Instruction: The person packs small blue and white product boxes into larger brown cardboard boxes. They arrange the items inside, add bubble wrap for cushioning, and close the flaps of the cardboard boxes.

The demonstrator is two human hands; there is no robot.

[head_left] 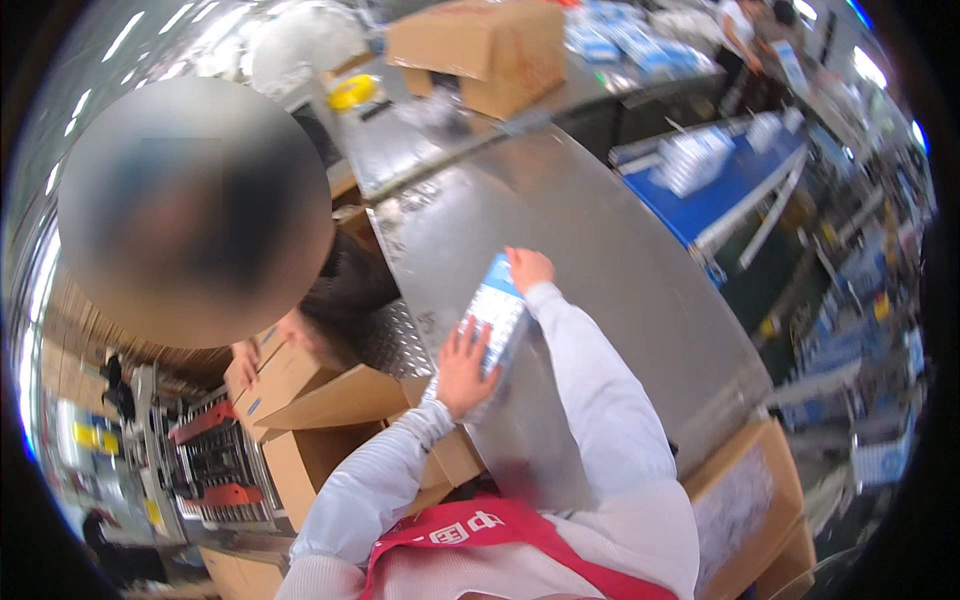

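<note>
A long blue and white plastic-wrapped package (497, 302) lies slanted on the metal table, near its left edge. My left hand (466, 368) rests on the near part of the package, fingers spread over its top. At the far end, my right hand (531, 268) has its fingers bent around the package's corner. Just left of my left forearm stands an open cardboard box (296, 470) with raised flaps, partly covered by that arm.
The steel table (610, 340) stretches ahead and right. A co-worker's hand (243, 363) touches cardboard at the left, beside a roller conveyor (215, 450). A closed-in carton (500, 60) stands at the back. A blue conveyor belt (700, 185) carries packages; a plastic-lined box (775, 450) sits near right.
</note>
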